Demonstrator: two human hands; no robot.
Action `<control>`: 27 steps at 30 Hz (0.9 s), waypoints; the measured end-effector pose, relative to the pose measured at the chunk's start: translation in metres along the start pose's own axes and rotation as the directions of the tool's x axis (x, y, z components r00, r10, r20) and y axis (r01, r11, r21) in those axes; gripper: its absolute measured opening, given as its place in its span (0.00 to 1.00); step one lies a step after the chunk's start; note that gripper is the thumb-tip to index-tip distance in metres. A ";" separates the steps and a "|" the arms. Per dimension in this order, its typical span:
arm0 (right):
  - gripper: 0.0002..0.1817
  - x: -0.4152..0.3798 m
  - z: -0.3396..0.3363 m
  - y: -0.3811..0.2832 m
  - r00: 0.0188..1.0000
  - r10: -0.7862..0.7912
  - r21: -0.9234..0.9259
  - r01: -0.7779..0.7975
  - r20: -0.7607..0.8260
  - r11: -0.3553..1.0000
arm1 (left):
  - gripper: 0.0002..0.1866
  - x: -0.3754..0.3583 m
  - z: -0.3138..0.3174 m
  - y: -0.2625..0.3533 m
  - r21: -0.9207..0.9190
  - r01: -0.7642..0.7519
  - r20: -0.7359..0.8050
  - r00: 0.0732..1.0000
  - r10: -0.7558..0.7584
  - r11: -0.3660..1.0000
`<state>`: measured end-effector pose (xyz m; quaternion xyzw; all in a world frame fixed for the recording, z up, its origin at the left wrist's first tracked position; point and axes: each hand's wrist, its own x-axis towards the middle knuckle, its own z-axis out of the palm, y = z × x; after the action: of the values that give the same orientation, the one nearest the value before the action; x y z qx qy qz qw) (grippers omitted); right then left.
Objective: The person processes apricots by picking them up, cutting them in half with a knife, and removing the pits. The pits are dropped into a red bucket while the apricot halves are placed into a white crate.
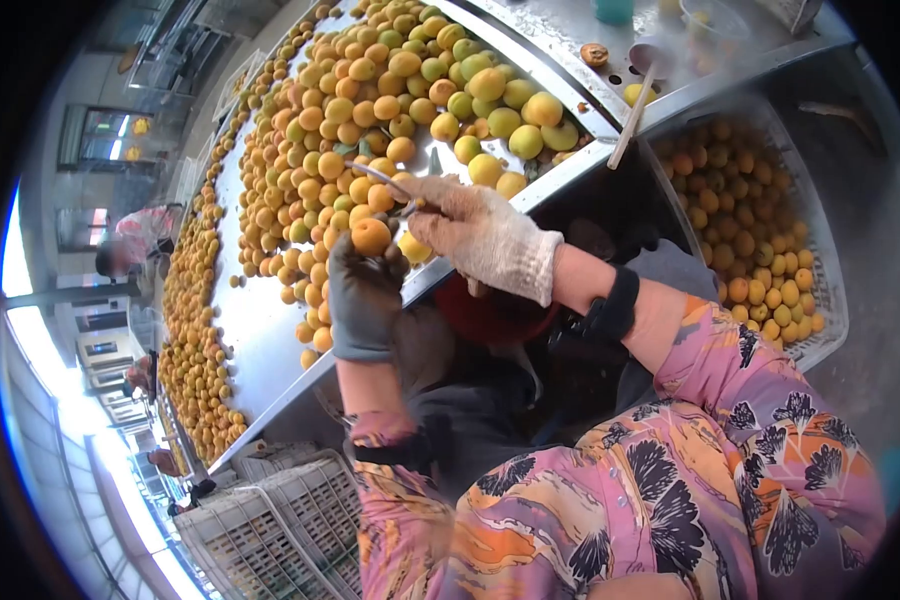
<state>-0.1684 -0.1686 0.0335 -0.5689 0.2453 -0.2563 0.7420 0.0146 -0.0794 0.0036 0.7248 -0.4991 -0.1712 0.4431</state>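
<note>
One apricot was held at frame centre, gripped in the closed fingers of the grey-gloved left hand. A thin metal tool was clasped by the white-gloved right hand. Apricots were heaped across the steel sorting table at upper left, and more filled the white plastic crate at right.

this is a fruit-processing hall: a long metal sorting table heaped with small orange-yellow fruit, a white plastic crate of more fruit beside it, empty crates on the floor, other workers along the line, large windows behind.
</note>
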 end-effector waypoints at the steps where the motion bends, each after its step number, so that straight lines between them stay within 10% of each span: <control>1: 0.23 0.007 0.002 0.015 0.985 -0.167 -0.174 0.158 -0.041 0.972 | 0.22 -0.005 0.009 0.013 0.084 -0.070 -0.034 0.997 0.073 0.994; 6: 0.29 0.002 0.005 0.022 0.959 -0.275 -0.490 0.206 -0.072 0.847 | 0.18 -0.015 0.038 0.025 0.134 -0.322 -0.096 0.937 0.336 0.937; 9: 0.34 0.001 0.010 0.026 0.986 -0.157 -0.597 0.095 -0.053 0.796 | 0.20 -0.023 0.035 0.051 -0.559 0.225 -0.052 0.951 -0.304 0.798; 21: 0.33 0.007 0.035 0.043 0.970 -0.237 -0.729 0.118 -0.062 0.674 | 0.23 -0.020 0.043 -0.019 0.004 -0.022 -0.348 0.937 0.022 1.000; 24: 0.31 0.006 0.046 0.049 0.975 -0.202 -0.707 0.077 -0.095 0.703 | 0.23 -0.022 0.032 -0.002 -0.368 0.107 -0.218 0.956 -0.198 0.923; 27: 0.29 0.004 0.054 0.052 0.966 -0.243 -0.684 0.120 -0.086 0.720 | 0.22 -0.029 0.037 -0.016 -0.165 -0.042 -0.361 0.932 -0.021 0.985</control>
<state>-0.1251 -0.1211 -0.0045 -0.7955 0.3262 -0.2694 0.4337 -0.0152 -0.0697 -0.0354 0.7008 -0.3966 -0.0746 0.5882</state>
